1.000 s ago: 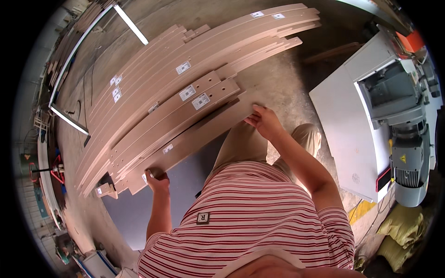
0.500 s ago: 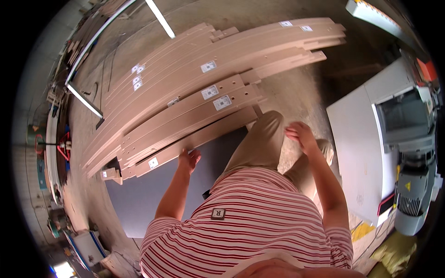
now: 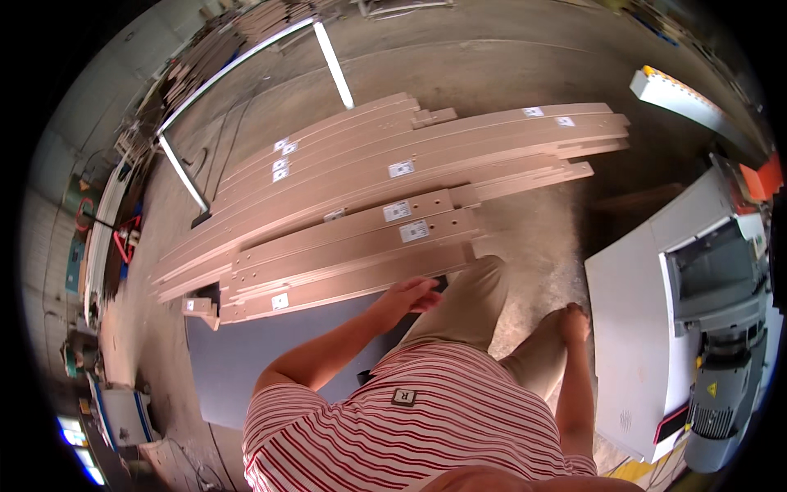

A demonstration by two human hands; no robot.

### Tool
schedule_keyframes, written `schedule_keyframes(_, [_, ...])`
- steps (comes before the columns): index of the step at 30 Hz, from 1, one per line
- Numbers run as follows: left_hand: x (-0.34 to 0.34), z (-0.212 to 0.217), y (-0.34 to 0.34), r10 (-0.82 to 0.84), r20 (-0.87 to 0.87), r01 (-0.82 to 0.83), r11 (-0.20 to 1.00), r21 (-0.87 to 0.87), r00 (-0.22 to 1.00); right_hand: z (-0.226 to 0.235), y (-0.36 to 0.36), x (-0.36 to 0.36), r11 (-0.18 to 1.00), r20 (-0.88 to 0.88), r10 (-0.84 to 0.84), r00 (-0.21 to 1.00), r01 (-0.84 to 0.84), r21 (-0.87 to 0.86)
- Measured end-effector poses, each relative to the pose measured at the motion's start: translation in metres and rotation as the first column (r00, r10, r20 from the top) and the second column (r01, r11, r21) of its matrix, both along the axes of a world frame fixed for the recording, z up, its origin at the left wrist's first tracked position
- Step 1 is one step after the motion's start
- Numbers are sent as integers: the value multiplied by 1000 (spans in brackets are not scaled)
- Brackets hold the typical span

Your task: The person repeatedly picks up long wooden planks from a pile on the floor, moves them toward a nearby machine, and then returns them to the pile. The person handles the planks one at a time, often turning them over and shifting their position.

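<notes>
My left hand (image 3: 412,296) is above the right end of a dark grey flat surface (image 3: 266,353), close to my thigh. Its fingers are loosely bent and apart, with nothing in them. Just beyond it lies the nearest brown board (image 3: 352,283), one of several long flat boards stacked in stepped layers. White labels (image 3: 414,230) are stuck on some boards, and a few have round holes near their ends. Down at my right knee is my right hand (image 3: 575,324), beside the light grey machine cabinet; its fingers are mostly hidden.
A machine with a light grey cabinet (image 3: 623,328) and a grey motor (image 3: 715,406) stands close on my right. Behind the boards at left rises a white frame (image 3: 182,172). A white beam (image 3: 689,102) juts in at far right. More boards (image 3: 205,66) are piled far left.
My left hand has moved right along the front board to near my thigh. My right hand has dropped to my right knee. The view has tilted up, showing more floor behind the boards.
</notes>
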State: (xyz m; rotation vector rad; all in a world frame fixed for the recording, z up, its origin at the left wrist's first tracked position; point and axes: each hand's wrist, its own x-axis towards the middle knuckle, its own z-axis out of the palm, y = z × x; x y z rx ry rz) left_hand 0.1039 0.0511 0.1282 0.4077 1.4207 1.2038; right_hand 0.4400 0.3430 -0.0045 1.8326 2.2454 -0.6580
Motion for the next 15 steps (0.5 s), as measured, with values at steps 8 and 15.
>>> schedule_keyframes(8, [49, 232, 70, -441, -282, 443, 319, 838, 852, 13, -6, -23, 993, 175, 77, 982, -91, 76])
schedule_keyframes(15, [89, 313, 46, -194, -137, 145, 27, 989, 971, 11, -8, -15, 993, 70, 36, 997, -44, 110])
